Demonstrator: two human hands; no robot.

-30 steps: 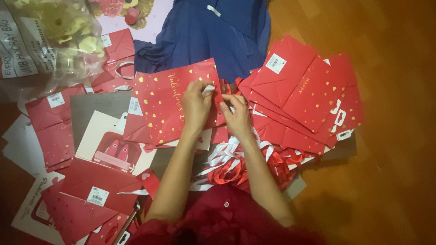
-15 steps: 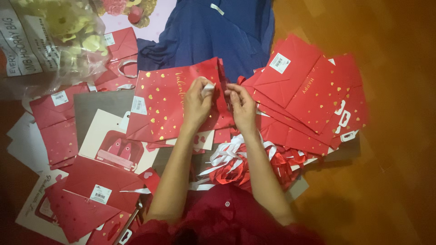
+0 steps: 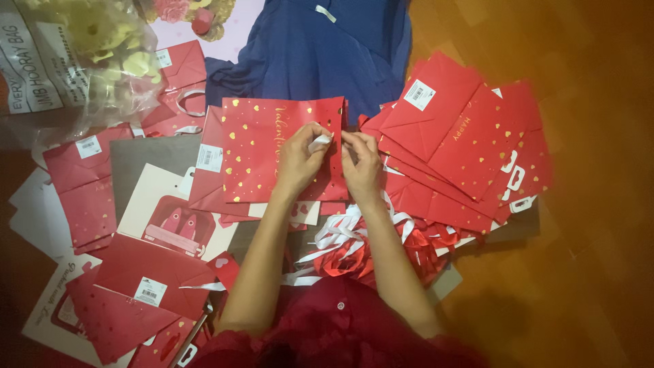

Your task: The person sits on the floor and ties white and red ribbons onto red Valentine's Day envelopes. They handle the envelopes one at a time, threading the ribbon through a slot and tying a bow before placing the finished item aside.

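Pinching a white ribbon (image 3: 320,142) between thumb and fingertips, our left hand (image 3: 300,158) rests on the red gift bag (image 3: 262,153), close to the bag's right edge. Our right hand (image 3: 360,163) sits just beside it, fingers curled shut at that same edge, touching the bag; whether it also grips the ribbon end we cannot tell.

The bag lies flat in the middle of the view, on top of other flattened bags. It is bright red and roughly square, scattered with small gold hearts, with gold script lettering along its upper part. The ribbon is short, pale and glossy, showing only as a small loop between our two hands.

Below our wrists lies a tangle of red and white ribbons (image 3: 371,242). To the right, a fanned stack of red bags (image 3: 463,143) overlaps on the wooden floor (image 3: 593,204), several showing white barcode stickers. To the left lie more flat red bags (image 3: 85,187) and a pale card with a red picture (image 3: 167,215). Above our bag spreads a blue garment (image 3: 320,48), and at the upper left sits a clear plastic bag of yellow flowers (image 3: 88,48).
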